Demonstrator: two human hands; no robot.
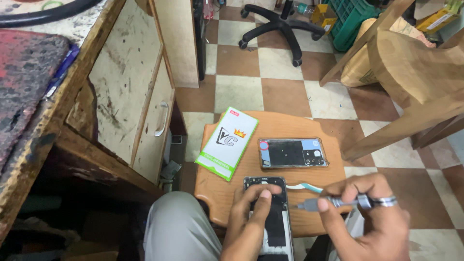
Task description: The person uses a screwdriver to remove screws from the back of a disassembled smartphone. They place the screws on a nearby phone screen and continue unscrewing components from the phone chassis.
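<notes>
- Wooden stool (280,126) carried our opened phone (270,217) at its near edge.
- Our left hand (249,217) pressed fingers flat on the phone.
- Our right hand (372,222) pinched a precision screwdriver (338,203), its tip beside the phone.
- Farther back on the stool lay a clear-cased phone (292,153) and a green-and-white box (227,142).
</notes>
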